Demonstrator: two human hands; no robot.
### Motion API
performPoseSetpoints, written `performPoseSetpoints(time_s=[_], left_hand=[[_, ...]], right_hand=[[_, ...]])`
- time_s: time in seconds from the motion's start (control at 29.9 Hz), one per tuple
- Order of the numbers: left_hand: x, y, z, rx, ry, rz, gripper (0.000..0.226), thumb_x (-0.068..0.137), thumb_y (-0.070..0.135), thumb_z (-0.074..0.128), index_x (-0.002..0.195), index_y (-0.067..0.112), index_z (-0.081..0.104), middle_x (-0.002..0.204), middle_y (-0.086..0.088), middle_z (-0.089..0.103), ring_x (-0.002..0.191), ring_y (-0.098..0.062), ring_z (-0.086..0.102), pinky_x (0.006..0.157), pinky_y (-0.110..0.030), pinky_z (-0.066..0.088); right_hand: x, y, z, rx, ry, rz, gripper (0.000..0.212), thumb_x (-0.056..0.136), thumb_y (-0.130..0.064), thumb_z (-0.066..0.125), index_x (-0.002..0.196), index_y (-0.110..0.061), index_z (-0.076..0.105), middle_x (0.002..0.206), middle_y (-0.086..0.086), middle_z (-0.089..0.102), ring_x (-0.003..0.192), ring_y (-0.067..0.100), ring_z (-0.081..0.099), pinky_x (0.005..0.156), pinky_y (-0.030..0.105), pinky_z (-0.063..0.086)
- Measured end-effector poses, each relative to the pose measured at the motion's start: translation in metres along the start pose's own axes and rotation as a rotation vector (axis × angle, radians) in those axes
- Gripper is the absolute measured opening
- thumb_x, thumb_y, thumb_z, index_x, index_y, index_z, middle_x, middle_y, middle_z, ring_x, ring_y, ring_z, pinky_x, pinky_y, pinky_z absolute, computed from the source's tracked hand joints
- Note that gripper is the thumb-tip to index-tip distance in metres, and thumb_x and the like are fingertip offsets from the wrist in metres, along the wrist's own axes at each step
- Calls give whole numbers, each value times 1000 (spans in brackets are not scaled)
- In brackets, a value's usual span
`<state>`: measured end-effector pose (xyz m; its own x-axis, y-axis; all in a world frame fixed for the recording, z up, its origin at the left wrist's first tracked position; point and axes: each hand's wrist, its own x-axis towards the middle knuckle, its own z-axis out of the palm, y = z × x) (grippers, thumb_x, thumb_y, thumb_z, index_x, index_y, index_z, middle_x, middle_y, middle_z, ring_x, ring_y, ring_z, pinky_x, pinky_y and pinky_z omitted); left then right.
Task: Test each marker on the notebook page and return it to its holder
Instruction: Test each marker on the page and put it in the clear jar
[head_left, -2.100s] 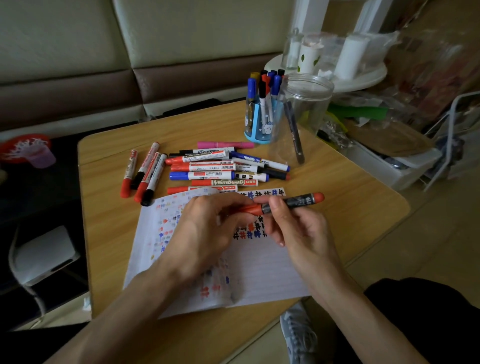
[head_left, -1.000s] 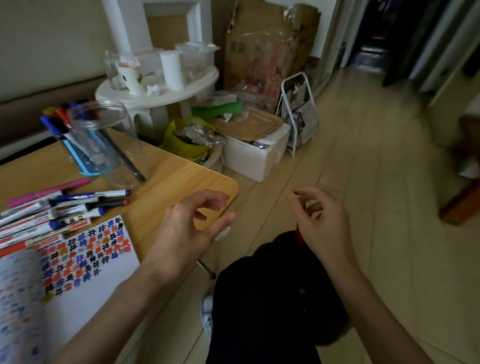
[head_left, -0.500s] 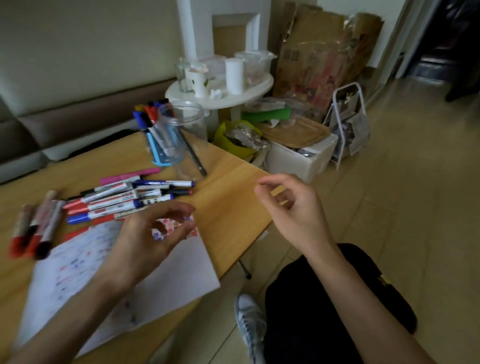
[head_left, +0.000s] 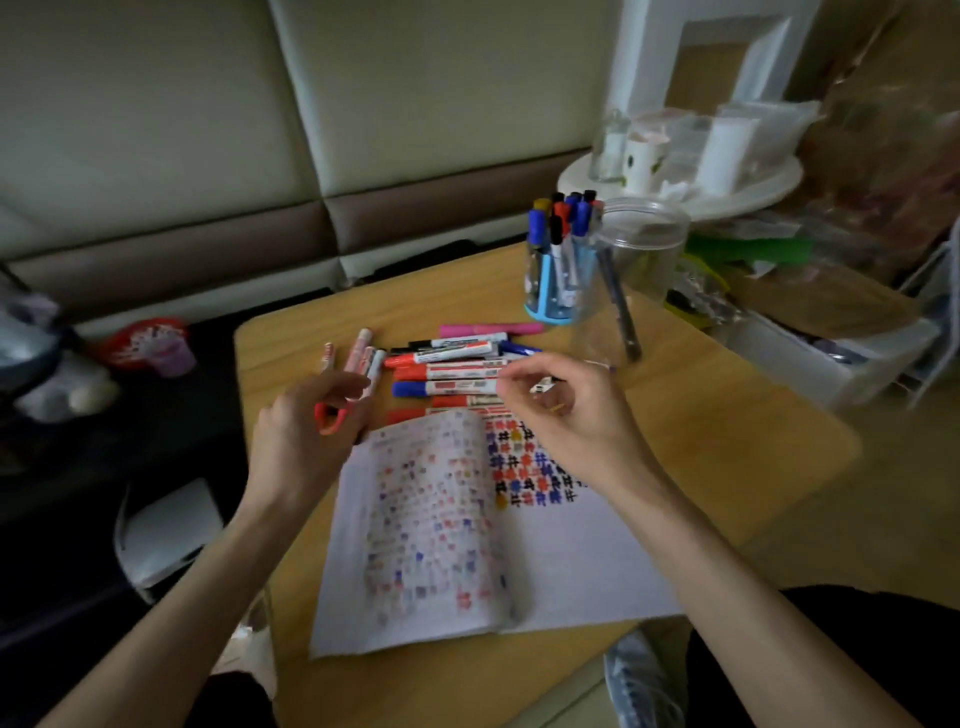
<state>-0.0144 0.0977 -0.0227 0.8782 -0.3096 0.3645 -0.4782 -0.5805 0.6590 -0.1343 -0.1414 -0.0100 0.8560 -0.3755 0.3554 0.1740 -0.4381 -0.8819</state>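
Both forearms bare to the frame edge; no sleeves, watch or rings visible. Left hand (head_left: 306, 431) and right hand (head_left: 566, 415) bare, no gloves. Dark, near-black trousers (head_left: 810, 660) cover the lap, showing right of the notebook (head_left: 467, 519) and below it; another dark patch of the same cloth shows below the notebook's left corner. One grey-white lace-up sneaker (head_left: 641, 680) below the notebook's lower right edge, blurred, detail unclear.

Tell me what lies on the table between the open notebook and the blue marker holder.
In the head view, a pile of loose markers lies between the notebook and the blue holder, with a pink marker nearest the holder.
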Motion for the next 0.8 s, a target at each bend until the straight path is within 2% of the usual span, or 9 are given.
performPoseSetpoints(time_s=[0.1,0.3,0.4,0.47,0.5,0.6,0.67,0.8], left_hand=[[11,-19,-7,83,86,-35,22,94,30,72,114,21,73,111,5,72,93,-7,63,71,-20,45],[15,-40,-3,121,-4,-216,32,95,34,70,125,25,65,118,-3,68,95,-15,66,66,-26,53],[16,-44,-3,171,-7,-240,32,94,37,71,123,28,65,111,-2,70,90,-17,68,68,-35,61],[17,-45,-4,199,2,-242,32,93,37,72,122,25,66,105,0,71,84,-14,68,61,-28,57],[17,-45,-5,204,10,-261,32,93,36,72,121,22,68,104,0,71,83,-14,67,60,-25,54],[20,-44,-8,187,58,-380,32,94,31,71,121,13,72,110,-7,72,85,-17,66,67,-31,56],[23,-40,-14,129,118,-462,30,95,28,72,120,12,73,105,-6,72,78,-14,64,62,-28,53],[18,-19,-29,32,236,-413,24,95,22,71,117,14,74,92,-2,71,69,-11,62,54,-24,46]], right_hand=[[4,7,16,16,-43,-9,4,94,-21,76,97,-20,77,98,-8,75,94,11,69,70,18,51],[5,11,18,29,-71,29,5,93,-26,76,98,-24,77,99,-11,74,92,9,69,71,19,53],[5,11,14,15,-88,67,9,92,-33,76,100,-29,77,102,-10,73,90,12,70,73,31,60],[4,10,14,13,-96,79,10,92,-35,76,100,-30,77,102,-9,73,88,12,70,73,34,61],[4,9,15,13,-98,81,10,92,-34,76,100,-30,77,101,-10,72,85,12,70,71,32,60],[2,4,15,3,-109,86,9,91,-33,77,100,-30,76,99,-11,71,79,8,67,66,21,54],[1,2,15,6,-108,83,8,92,-32,77,100,-29,76,99,-11,71,77,6,66,65,18,51],[0,0,14,2,-99,56,10,93,-31,76,101,-26,76,99,-10,71,81,7,67,66,18,52]])
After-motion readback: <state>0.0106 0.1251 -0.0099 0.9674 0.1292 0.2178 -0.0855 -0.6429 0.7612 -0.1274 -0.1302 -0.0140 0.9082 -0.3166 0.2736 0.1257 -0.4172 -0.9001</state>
